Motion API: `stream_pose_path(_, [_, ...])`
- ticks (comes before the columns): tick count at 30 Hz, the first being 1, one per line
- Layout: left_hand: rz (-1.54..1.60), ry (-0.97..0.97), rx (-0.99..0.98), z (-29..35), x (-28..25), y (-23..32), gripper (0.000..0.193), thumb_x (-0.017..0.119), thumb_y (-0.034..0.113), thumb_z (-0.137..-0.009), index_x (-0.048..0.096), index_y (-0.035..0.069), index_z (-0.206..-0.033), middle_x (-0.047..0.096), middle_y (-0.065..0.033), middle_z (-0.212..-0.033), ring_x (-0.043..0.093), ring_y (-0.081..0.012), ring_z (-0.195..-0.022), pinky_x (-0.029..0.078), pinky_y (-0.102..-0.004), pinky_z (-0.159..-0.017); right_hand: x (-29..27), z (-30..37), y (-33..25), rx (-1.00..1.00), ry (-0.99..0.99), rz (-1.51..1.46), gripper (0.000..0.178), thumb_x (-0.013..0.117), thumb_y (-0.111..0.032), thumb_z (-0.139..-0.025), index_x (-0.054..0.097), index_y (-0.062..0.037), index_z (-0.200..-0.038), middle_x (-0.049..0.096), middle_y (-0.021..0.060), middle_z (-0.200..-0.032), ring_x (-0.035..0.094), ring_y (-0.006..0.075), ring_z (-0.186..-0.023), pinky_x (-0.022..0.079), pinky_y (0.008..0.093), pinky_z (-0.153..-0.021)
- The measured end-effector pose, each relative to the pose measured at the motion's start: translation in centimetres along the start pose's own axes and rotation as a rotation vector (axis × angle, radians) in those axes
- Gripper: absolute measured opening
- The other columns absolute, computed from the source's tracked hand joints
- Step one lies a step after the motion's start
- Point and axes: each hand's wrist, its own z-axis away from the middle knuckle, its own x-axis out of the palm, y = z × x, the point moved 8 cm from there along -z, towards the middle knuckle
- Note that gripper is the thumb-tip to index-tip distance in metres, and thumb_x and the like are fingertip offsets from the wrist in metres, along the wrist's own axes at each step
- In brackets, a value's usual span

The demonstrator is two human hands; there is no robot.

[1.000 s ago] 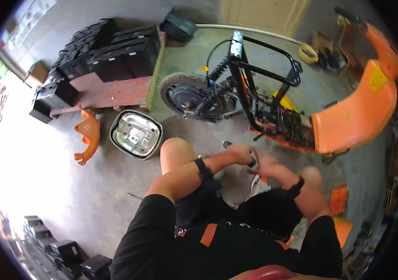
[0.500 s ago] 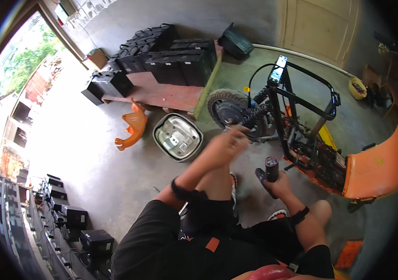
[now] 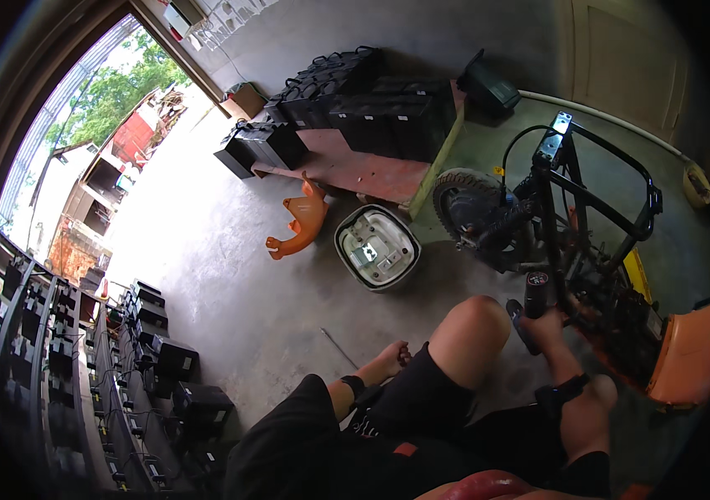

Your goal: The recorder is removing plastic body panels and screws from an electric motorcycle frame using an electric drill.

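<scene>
My left hand is curled closed beside my raised knee, low over the floor; whatever its fingers hold, if anything, is hidden. A thin metal rod lies on the concrete close to that hand. My right hand grips a black cordless drill, its round rear end facing up. The drill is just left of a stripped electric scooter, whose black frame, wheel and wiring are bare. An orange body panel is at the scooter's right end.
A white-rimmed storage box and a curved orange fairing lie on the floor ahead. Black battery cases crowd a low reddish platform. A rack with batteries runs along the left. A dark green bin stands by the wall.
My left hand has moved away from the scooter, down and left to beside my knee. The drill stays in my right hand. The view has turned left, shifting the scene rightward.
</scene>
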Motion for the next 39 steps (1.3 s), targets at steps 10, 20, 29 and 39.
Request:
stream_pose_path(10, [-0.008,-0.106,-0.065,1.6,4.7,2.4,0.033,0.047,0.022,-0.094,0.034,0.019,-0.064,0.028,0.003,-0.056,0.033,-0.0146,-0.052,0.029,-0.0321,-0.051,0.0,0.2,0.5,-0.024,-0.03,0.041,0.035,0.072,-0.025,-0.059,0.07,0.0006,-0.083,0.068,0.0223,-0.079,0.069,0.035,-0.08,0.052,0.0401,-0.071])
stream_pose_path(20, [-0.027,-0.201,-0.129,2.3,6.2,2.4,0.026,0.049,0.022,-0.092,0.041,0.016,-0.069,0.038,0.0015,-0.061,0.042,-0.0166,-0.06,0.038,-0.0376,-0.06,0.3,0.6,-0.4,-0.042,-0.006,0.017,0.037,0.071,-0.023,-0.059,0.068,-0.0025,-0.09,0.069,0.0198,-0.084,0.068,0.0346,-0.083,0.052,0.0407,-0.075])
stream_pose_path(29, [-0.013,-0.328,-0.08,3.8,8.3,4.9,0.025,0.05,0.021,-0.09,0.039,0.016,-0.068,0.037,0.0022,-0.058,0.043,-0.0165,-0.062,0.039,-0.0478,-0.061,-0.3,0.7,0.2,0.051,-0.043,0.07,0.034,0.071,-0.023,-0.061,0.069,-0.0031,-0.089,0.069,0.0199,-0.085,0.067,0.0348,-0.083,0.051,0.0404,-0.075])
stream_pose_path(39, [0.027,-0.133,-0.13,2.5,6.7,3.2,0.027,0.051,0.013,-0.09,0.041,0.01,-0.065,0.038,-0.0025,-0.057,0.039,-0.0176,-0.056,0.039,-0.0322,-0.059,-0.2,0.7,0.2,0.013,-0.053,0.066,0.035,0.072,-0.026,-0.062,0.068,-0.0028,-0.088,0.068,0.0199,-0.084,0.067,0.0358,-0.083,0.051,0.0407,-0.074])
